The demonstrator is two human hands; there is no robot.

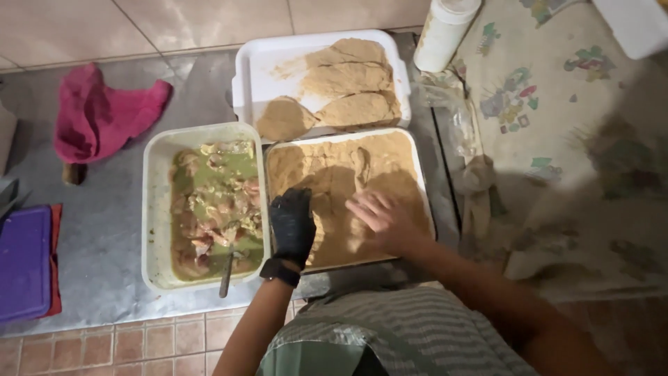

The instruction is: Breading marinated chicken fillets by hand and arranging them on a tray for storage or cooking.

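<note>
Hovering open, holding nothing, both hands [292,223] [379,219] cover the upward-running breading tray [417,174].

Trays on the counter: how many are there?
3. A marinade tray at left, a breading tray under the left hand and right hand, a coated-pieces tray behind. None seems hidden.

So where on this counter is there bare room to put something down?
Bare grey counter shows between the pink cloth, the purple board and the marinade tub; a strip also runs behind that tub. The centre is crowded: crumb tray, tray of coated pieces and both hands, left and right.
</note>
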